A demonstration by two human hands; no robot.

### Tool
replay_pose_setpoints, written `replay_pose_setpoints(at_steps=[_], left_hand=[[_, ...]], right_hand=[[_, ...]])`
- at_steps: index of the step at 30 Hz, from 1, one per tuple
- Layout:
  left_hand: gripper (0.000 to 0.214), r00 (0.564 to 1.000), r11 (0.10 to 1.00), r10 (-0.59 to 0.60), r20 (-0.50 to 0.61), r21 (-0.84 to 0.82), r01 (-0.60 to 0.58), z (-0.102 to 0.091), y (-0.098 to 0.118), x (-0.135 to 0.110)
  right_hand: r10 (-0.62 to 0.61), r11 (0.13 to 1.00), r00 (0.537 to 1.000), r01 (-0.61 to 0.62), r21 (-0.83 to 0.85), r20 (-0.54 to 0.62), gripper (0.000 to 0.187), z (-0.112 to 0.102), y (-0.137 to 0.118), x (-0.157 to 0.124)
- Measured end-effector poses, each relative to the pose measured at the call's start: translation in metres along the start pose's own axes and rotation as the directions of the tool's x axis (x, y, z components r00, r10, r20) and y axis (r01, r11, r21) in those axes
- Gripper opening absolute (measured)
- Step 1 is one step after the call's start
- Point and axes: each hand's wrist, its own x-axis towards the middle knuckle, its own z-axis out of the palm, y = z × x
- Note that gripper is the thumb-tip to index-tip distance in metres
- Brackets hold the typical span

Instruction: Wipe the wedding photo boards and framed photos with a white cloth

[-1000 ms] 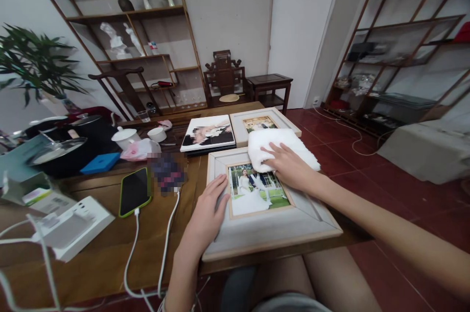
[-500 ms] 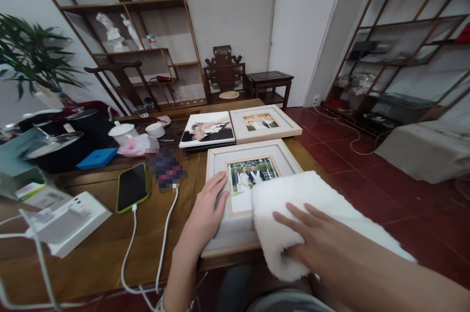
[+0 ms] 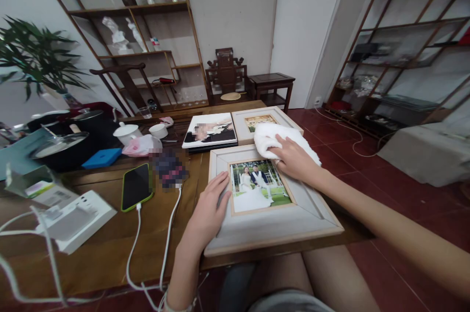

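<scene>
A pale wooden picture frame (image 3: pixel 271 226) with a wedding photo lies flat at the table's near edge. My left hand (image 3: pixel 208 213) rests flat on its left border, fingers spread, holding it down. My right hand (image 3: pixel 293 159) presses a fluffy white cloth (image 3: pixel 270 136) against the frame's far right corner, fingers curled over the cloth. A second pale frame (image 3: pixel 253 121) and a frameless photo print (image 3: pixel 210 131) lie just behind.
A phone in a green case (image 3: pixel 136 186) charges on the wooden table (image 3: pixel 106 243), with white cables, a white box (image 3: pixel 79 219), a teapot (image 3: pixel 125 132), cups and a blue box to the left. Shelves, a chair and red floor tiles surround the table.
My right hand swept the cloth down to the frame's near right side, then back up to the far right corner. My left hand stayed on the frame.
</scene>
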Motion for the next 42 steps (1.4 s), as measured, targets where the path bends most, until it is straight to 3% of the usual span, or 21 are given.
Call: replay_pose_setpoints(at_steps=[5,11,15,18,23,28,33,37,42], left_hand=[[0.045,1.000,1.000,0.008,-0.004,0.003,-0.008,0.001,-0.001,0.000],[0.045,1.000,1.000,0.020,-0.008,0.011,-0.020,0.002,-0.001,0.000],[0.045,1.000,1.000,0.022,-0.006,0.019,-0.022,0.002,-0.001,0.001],[0.046,1.000,0.999,0.027,0.001,0.025,-0.027,0.001,-0.001,0.002],[0.043,0.999,0.999,0.036,-0.001,0.022,-0.036,0.001,-0.002,0.001],[0.042,0.999,0.999,0.040,-0.013,-0.001,-0.040,0.002,-0.002,0.001],[0.043,1.000,1.000,0.024,0.000,0.000,-0.024,0.002,-0.001,0.001],[0.044,1.000,1.000,0.020,-0.002,0.001,-0.020,0.002,0.000,0.000],[0.045,1.000,1.000,0.025,-0.004,0.006,-0.025,0.002,-0.001,0.000]], right_hand=[[-0.098,0.995,0.991,0.096,0.022,0.094,0.046,-0.010,-0.024,-0.008],[-0.185,0.980,0.933,0.150,0.134,0.309,0.039,-0.052,-0.075,-0.066],[-0.294,0.945,0.907,0.227,0.237,0.303,0.030,-0.072,-0.100,-0.098],[-0.330,0.922,0.902,0.243,0.303,0.280,0.025,-0.072,-0.111,-0.102],[-0.260,0.936,0.925,0.172,0.307,0.276,0.044,-0.045,-0.099,-0.076],[-0.148,0.977,0.984,0.130,0.166,0.099,0.046,-0.018,-0.061,-0.037],[-0.183,0.982,0.980,0.178,0.066,0.081,0.047,-0.005,-0.042,-0.001],[-0.233,0.970,0.958,0.217,0.110,0.168,0.051,-0.012,-0.047,0.002],[-0.310,0.936,0.912,0.243,0.254,0.269,0.041,-0.048,-0.067,-0.039]])
